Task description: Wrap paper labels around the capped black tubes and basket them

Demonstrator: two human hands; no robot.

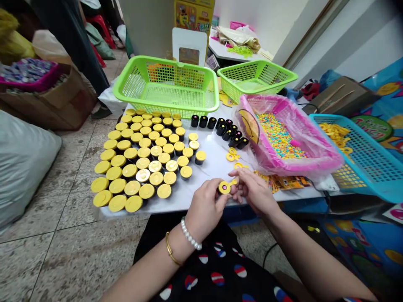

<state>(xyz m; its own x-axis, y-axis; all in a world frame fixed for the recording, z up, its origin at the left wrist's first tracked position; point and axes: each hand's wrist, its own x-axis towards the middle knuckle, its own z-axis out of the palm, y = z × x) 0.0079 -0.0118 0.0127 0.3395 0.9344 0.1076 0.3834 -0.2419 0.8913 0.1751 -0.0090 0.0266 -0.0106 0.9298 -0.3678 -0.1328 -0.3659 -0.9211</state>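
Observation:
My left hand [206,208] and my right hand [254,192] meet over the front edge of a white table [214,176]. Between their fingertips is a yellow plastic ring with a short tab [224,187]. Several black tubes with yellow lids [141,159] stand in dense rows to the left of my hands. A short row of uncapped black tubes [217,126] stands beyond them. Loose yellow rings [232,154] lie just past my right hand. A pink plastic-lined tray of pastel candy beads [278,135] sits at the far right of the table.
Two green mesh baskets [165,87] stand along the table's far edge. A blue mesh basket [355,155] holding yellow pieces sits to the right. The floor is tiled, with a grey sack [22,163] and a cardboard box [47,98] at left. A standing person's dark trouser leg [78,42] shows beyond.

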